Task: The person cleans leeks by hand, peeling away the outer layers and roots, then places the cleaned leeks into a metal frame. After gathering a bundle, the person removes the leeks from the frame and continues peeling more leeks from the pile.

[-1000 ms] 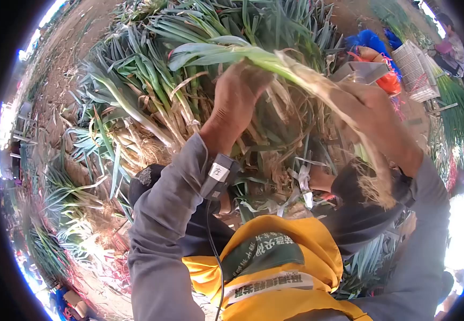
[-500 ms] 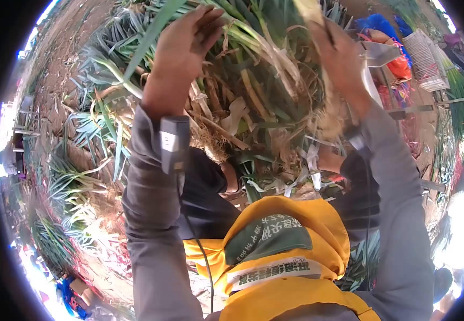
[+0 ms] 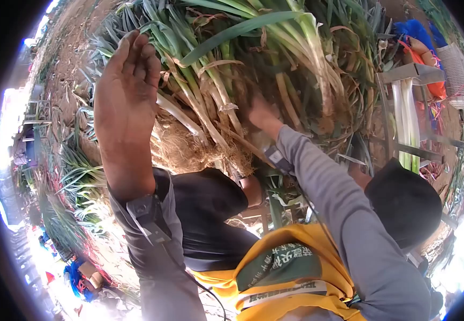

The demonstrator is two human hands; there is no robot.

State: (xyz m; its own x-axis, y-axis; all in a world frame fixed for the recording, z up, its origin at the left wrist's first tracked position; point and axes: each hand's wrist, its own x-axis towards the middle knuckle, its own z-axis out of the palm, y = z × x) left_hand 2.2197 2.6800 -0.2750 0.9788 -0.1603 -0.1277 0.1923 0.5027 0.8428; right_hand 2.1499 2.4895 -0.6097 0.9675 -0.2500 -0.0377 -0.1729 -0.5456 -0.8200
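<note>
A big heap of green onions (image 3: 226, 59) with long green leaves, white stalks and brown roots lies in front of me. My left hand (image 3: 127, 101) is raised to the left of the heap, flat and empty, with the fingers apart and pointing up. My right hand (image 3: 261, 115) reaches into the lower stalks of the heap near the roots. Its fingers are partly hidden among the stalks, so I cannot see whether they grip one. Both arms wear grey sleeves with a small device strapped at each wrist.
A metal rack (image 3: 411, 72) on the right holds several trimmed white stalks (image 3: 403, 123). Behind it are an orange thing (image 3: 432, 85) and a white basket (image 3: 456, 67). More onion bundles (image 3: 77, 176) lie on bare soil to the left. My yellow apron (image 3: 280, 267) fills the bottom.
The long onion held up between both hands is gone from them. My left hand has opened and moved left. My right hand has dropped down into the heap.
</note>
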